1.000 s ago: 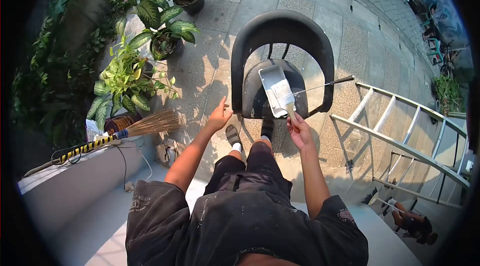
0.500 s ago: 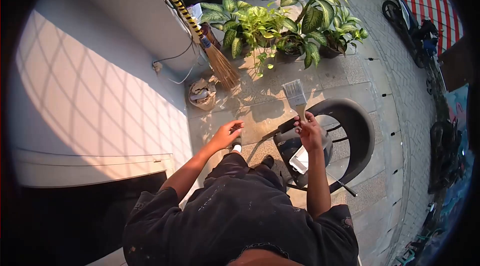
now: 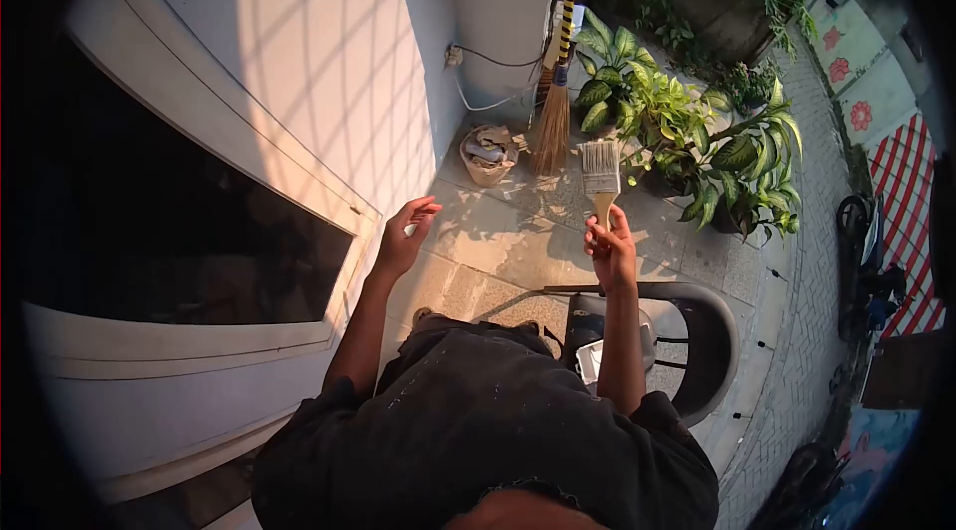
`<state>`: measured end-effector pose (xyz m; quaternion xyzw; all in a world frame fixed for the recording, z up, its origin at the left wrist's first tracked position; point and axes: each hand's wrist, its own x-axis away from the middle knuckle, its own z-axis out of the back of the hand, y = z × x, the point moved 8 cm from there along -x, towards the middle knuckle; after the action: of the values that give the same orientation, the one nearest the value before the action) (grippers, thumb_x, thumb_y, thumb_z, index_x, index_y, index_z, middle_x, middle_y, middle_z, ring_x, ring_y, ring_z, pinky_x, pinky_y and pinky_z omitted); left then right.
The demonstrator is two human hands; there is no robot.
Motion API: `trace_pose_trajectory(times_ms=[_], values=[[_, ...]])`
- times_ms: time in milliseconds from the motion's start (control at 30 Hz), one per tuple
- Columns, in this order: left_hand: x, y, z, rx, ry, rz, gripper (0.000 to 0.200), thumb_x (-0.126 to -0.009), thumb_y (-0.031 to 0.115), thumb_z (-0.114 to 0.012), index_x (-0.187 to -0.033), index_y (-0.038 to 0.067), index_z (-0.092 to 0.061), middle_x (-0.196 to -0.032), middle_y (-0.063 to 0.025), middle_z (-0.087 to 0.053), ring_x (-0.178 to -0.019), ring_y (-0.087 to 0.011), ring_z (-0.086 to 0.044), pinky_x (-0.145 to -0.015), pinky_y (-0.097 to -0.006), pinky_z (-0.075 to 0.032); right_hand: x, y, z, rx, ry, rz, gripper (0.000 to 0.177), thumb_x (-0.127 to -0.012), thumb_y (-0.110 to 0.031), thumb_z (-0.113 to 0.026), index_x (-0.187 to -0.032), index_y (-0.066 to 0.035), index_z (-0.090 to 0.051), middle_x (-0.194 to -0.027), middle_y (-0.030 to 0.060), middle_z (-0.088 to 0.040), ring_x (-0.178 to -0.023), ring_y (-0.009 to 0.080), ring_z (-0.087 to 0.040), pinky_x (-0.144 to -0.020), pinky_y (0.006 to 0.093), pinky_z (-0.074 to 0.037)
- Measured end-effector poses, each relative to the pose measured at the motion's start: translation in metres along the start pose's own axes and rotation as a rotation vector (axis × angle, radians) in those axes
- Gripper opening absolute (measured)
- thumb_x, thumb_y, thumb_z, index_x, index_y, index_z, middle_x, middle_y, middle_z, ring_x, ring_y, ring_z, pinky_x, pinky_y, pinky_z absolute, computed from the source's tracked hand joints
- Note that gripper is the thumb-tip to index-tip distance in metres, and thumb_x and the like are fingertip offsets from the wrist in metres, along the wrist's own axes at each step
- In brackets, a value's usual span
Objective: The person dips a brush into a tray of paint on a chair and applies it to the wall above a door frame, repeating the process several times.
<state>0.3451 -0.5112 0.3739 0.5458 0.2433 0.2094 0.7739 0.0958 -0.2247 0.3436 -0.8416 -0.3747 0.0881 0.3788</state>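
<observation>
My right hand (image 3: 612,249) grips the wooden handle of a wide paintbrush (image 3: 600,169), held upright with its pale bristles pointing away from me. Nothing is in my left hand (image 3: 406,233), which is raised near the white wall with its fingers loosely bent and apart. Below my right forearm stands a dark chair (image 3: 712,351) with a curved back. On its seat sits a white tray (image 3: 590,363), partly covered by the forearm.
A white wall with a framed dark window (image 3: 229,221) runs along the left. Ahead are a crumpled bag (image 3: 488,153), a straw broom (image 3: 551,127) and several potted plants (image 3: 677,122). Motorbikes (image 3: 866,261) stand beyond the paved lane at right.
My view has turned left, bringing more of the wall and window into sight. The paintbrush stays in my right hand, now more upright. My left hand has come closer to the wall.
</observation>
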Motion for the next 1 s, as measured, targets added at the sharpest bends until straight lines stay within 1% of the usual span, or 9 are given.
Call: trace_pose_trajectory(times_ms=[67, 233, 300, 367, 433, 567, 600, 767, 1000], values=[[0.004, 0.000, 0.046, -0.025, 0.098, -0.054, 0.031, -0.100, 0.016, -0.057, -0.129, 0.004, -0.058, -0.116, -0.0095, -0.070, -0.108, -0.0183, -0.066, -0.094, -0.0338, -0.050, -0.014, 0.013, -0.034, 0.033, -0.056, 0.009, 0.044, -0.091, -0.002, -0.060, -0.132, -0.011, -0.047, -0.088, 0.0073, -0.061, -0.061, 0.0123, -0.052, -0.056, 0.0251, -0.042], [0.028, 0.003, 0.147, -0.034, 0.226, -0.050, 0.030, -0.099, 0.014, -0.057, -0.128, 0.004, -0.059, -0.116, -0.0101, -0.070, -0.107, -0.0187, -0.066, -0.095, -0.0343, -0.049, -0.038, 0.060, -0.104, -0.037, -0.156, 0.006, 0.039, -0.094, -0.004, -0.057, -0.131, -0.014, -0.049, -0.088, 0.0056, -0.062, -0.063, 0.0068, -0.050, -0.054, 0.0214, -0.038], [0.043, 0.007, 0.185, -0.036, 0.301, -0.120, 0.031, -0.099, 0.014, -0.057, -0.127, 0.003, -0.059, -0.116, -0.0104, -0.070, -0.108, -0.0185, -0.064, -0.096, -0.0342, -0.048, -0.047, 0.083, -0.120, -0.068, 0.018, -0.009, 0.036, -0.095, -0.008, -0.058, -0.130, -0.014, -0.050, -0.087, 0.0054, -0.062, -0.065, 0.0069, -0.052, -0.053, 0.0208, -0.038], [0.056, 0.025, 0.216, -0.083, 0.332, -0.081, 0.032, -0.099, 0.017, -0.057, -0.127, 0.003, -0.059, -0.116, -0.0106, -0.069, -0.112, -0.0185, -0.062, -0.100, -0.0354, -0.045, -0.056, 0.104, -0.140, -0.091, -0.112, 0.009, 0.032, -0.096, -0.011, -0.059, -0.127, -0.014, -0.051, -0.086, 0.0045, -0.060, -0.068, 0.0072, -0.054, -0.052, 0.0207, -0.038], [0.063, 0.023, 0.244, -0.081, 0.351, -0.087, 0.030, -0.098, 0.016, -0.057, -0.125, 0.002, -0.060, -0.116, -0.0104, -0.069, -0.112, -0.0195, -0.061, -0.103, -0.0354, -0.043, -0.062, 0.121, -0.160, -0.078, -0.042, 0.005, 0.030, -0.096, -0.013, -0.060, -0.125, -0.015, -0.051, -0.085, 0.0040, -0.059, -0.067, 0.0074, -0.052, -0.052, 0.0210, -0.036], [0.060, 0.052, 0.282, -0.158, 0.306, -0.139, 0.031, -0.093, 0.012, -0.060, -0.122, 0.002, -0.061, -0.117, -0.0099, -0.067, -0.117, -0.0200, -0.059, -0.104, -0.0347, -0.042, -0.077, 0.135, -0.201, -0.074, -0.106, -0.002, 0.029, -0.096, -0.014, -0.061, -0.124, -0.016, -0.052, -0.080, 0.0023, -0.054, -0.062, 0.0077, -0.045, -0.050, 0.0217, -0.032], [0.055, 0.063, 0.290, -0.227, 0.309, -0.171, 0.032, -0.090, 0.013, -0.063, -0.121, 0.004, -0.063, -0.117, -0.0101, -0.067, -0.117, -0.0226, -0.059, -0.104, -0.0358, -0.042, -0.083, 0.133, -0.213, -0.075, -0.022, 0.001, 0.031, -0.095, -0.015, -0.062, -0.125, -0.014, -0.052, -0.078, 0.0037, -0.054, -0.051, 0.0068, -0.036, -0.045, 0.0219, -0.029], [0.004, 0.149, 0.314, -0.564, 0.303, -0.460, 0.037, -0.085, 0.015, -0.069, -0.121, 0.008, -0.064, -0.119, -0.0097, -0.065, -0.115, -0.0296, -0.059, -0.104, -0.0412, -0.042, -0.128, 0.077, -0.309, 0.043, -0.260, 0.156, 0.029, -0.098, -0.014, -0.058, -0.127, -0.013, -0.050, -0.078, 0.0053, -0.054, -0.050, 0.0066, -0.034, -0.044, 0.0217, -0.028], [-0.095, 0.270, 0.336, -0.896, 0.429, -0.822, 0.041, -0.085, 0.016, -0.070, -0.124, 0.010, -0.060, -0.119, -0.0083, -0.065, -0.119, -0.0282, -0.058, -0.111, -0.0459, -0.035, -0.180, -0.064, -0.543, 0.173, -0.624, 0.580, 0.035, -0.104, -0.018, -0.052, -0.137, -0.009, -0.044, -0.079, -0.0007, -0.050, -0.052, 0.0024, -0.031, -0.045, 0.0209, -0.025]])
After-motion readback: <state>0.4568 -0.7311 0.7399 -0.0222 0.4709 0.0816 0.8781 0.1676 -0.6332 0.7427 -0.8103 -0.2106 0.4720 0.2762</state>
